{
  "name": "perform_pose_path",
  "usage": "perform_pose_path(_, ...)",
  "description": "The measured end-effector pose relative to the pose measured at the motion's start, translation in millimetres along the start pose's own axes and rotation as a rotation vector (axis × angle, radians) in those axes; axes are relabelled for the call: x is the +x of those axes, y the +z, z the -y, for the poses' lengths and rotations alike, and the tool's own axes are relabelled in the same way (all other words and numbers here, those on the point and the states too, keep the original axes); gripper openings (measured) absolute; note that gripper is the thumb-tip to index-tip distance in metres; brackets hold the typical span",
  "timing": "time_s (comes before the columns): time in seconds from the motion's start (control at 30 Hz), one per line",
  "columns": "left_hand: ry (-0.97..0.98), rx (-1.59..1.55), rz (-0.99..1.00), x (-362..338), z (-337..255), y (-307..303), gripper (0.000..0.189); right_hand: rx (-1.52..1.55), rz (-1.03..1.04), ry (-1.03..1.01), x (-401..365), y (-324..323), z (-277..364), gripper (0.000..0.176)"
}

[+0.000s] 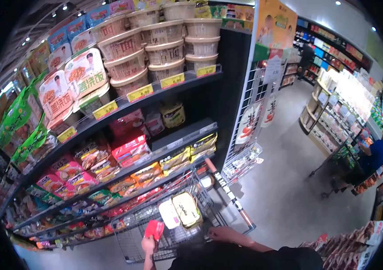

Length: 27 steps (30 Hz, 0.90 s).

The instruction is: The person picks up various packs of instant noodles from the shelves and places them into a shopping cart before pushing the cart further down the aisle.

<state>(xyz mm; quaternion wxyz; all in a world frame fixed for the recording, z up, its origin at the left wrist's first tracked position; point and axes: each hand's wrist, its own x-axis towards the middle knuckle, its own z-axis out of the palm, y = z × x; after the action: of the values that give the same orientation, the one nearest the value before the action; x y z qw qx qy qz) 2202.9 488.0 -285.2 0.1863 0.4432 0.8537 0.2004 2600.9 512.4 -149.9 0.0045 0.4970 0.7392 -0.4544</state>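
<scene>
My left hand (148, 243) is closed on a red packet (154, 229), held over the front left part of the shopping cart (130, 247). In the cart's basket, beside the packet, are a white container (169, 214) and a yellow-lidded container (186, 209). My right hand (219, 233) is at the cart's right side, below the handle bar (230, 193) and apart from it. Its fingers are curled and partly hidden, and whether it holds anything cannot be made out.
Shelves on the left carry stacked tubs (164, 50), boxed meals (85, 74) and bagged noodles (81, 180). A wire rack (245, 157) stands beyond the cart. A person in blue (377, 154) is at the right, near display stands (335, 112). Packaged goods (353, 245) are at the lower right.
</scene>
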Motion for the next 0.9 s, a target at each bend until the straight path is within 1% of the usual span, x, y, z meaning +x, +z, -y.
perform_pose_path(0.03, 0.058, 0.006, -0.016, -9, -20, -15, 0.047, 0.046, -0.066, -0.024, 11, -3, 1, 0.034)
perform_pose_path(0.07, 0.075, 0.022, 0.014, -16, -43, -31, 0.044, 0.089, -0.131, -0.050, 21, -7, 2, 0.037)
perform_pose_path(0.1, 0.094, 0.034, 0.041, -21, -68, -46, 0.040, 0.088, -0.107, -0.072, 28, -14, 6, 0.037)
perform_pose_path(0.17, 0.188, -0.102, 0.080, -31, -112, -70, 0.037, 0.219, -0.288, -0.200, 40, -25, 15, 0.044)
perform_pose_path(0.23, 0.119, -0.330, 0.253, -41, -160, -101, 0.035, 0.426, -0.279, -0.268, 57, -26, 8, 0.061)
perform_pose_path(0.27, 0.158, -0.437, 0.280, -43, -173, -108, 0.033, 0.678, -0.184, -0.345, 51, -40, 20, 0.079)
perform_pose_path(0.3, 0.132, -0.664, 0.401, -49, -190, -122, 0.033, 0.746, -0.141, -0.356, 56, -41, 8, 0.092)
perform_pose_path(0.37, 0.103, -0.898, 0.527, -59, -224, -148, 0.031, 0.884, -0.148, -0.597, 38, -62, 17, 0.098)
perform_pose_path(0.4, 0.141, -0.928, 0.563, -62, -235, -160, 0.031, 0.768, -0.036, -0.588, 44, -65, 2, 0.103)
perform_pose_path(0.43, 0.182, -0.958, 0.600, -62, -243, -168, 0.031, 0.770, -0.021, -0.586, 37, -70, 3, 0.103)
perform_pose_path(0.47, 0.178, -1.030, 0.666, -60, -247, -172, 0.031, 0.734, -0.140, -0.592, 25, -77, 8, 0.101)
perform_pose_path(0.5, 0.104, -1.030, 0.680, -56, -253, -172, 0.033, 0.698, -0.257, -0.593, 16, -83, 13, 0.099)
perform_pose_path(0.57, 0.081, -1.102, 0.785, -41, -264, -168, 0.042, 0.920, -0.131, -0.178, 16, -104, 23, 0.087)
perform_pose_path(0.6, 0.127, -1.105, 0.780, -34, -270, -163, 0.044, 1.100, -0.114, -0.098, 20, -108, 25, 0.078)
perform_pose_path(0.63, 0.090, -1.192, 0.764, -34, -287, -165, 0.043, 1.272, -0.104, -0.021, 25, -111, 24, 0.069)
perform_pose_path(0.67, 0.123, -1.363, 0.746, -28, -295, -154, 0.040, 1.354, -0.200, -0.219, 33, -109, 25, 0.064)
perform_pose_path(0.7, 0.066, -1.352, 0.719, -21, -297, -149, 0.040, 1.425, -0.299, -0.430, 40, -108, 29, 0.060)
perform_pose_path(0.77, 0.056, -1.232, 0.642, -13, -299, -141, 0.042, 1.431, -0.310, -0.475, 43, -110, 40, 0.059)
perform_pose_path(0.83, 0.174, -1.148, 0.616, -11, -296, -138, 0.043, 1.447, -0.348, -0.548, 42, -115, 51, 0.059)
perform_pose_path(0.87, 0.239, -1.051, 0.553, -7, -291, -134, 0.044, 1.430, -0.322, -0.495, 39, -118, 54, 0.068)
perform_pose_path(0.9, 0.300, -0.954, 0.488, -3, -285, -130, 0.045, 1.426, -0.315, -0.499, 38, -120, 59, 0.068)
